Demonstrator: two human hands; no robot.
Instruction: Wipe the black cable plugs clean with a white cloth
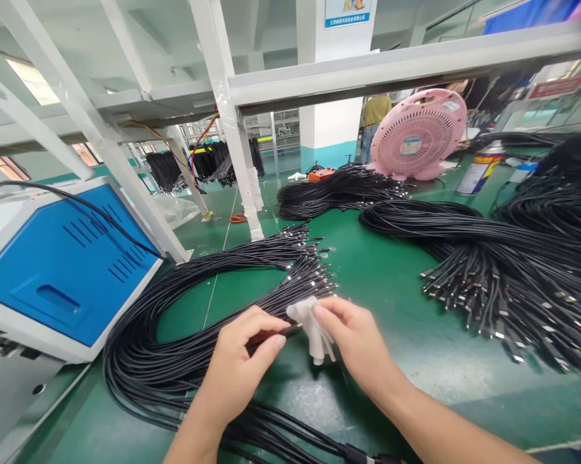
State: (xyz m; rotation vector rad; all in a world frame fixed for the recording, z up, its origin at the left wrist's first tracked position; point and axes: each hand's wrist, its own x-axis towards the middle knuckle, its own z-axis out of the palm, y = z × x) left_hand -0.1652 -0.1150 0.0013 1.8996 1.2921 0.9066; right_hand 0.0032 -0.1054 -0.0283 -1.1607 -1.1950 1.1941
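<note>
My left hand pinches the end of a black cable, whose dark plug pokes out past the fingertips. In my right hand is a crumpled white cloth, gripped between thumb and fingers right beside that plug. The cloth seems to meet the plug's tip, though the exact contact is hard to make out. Behind and left of my hands lies a looped bundle of black cables, its metal-tipped ends fanned out. More cable ends lie below my wrists.
A blue and white machine stands at the left. Further cable bundles spread across the green table to the right. A pink fan, a spray can and a metal frame are behind. One person stands far back.
</note>
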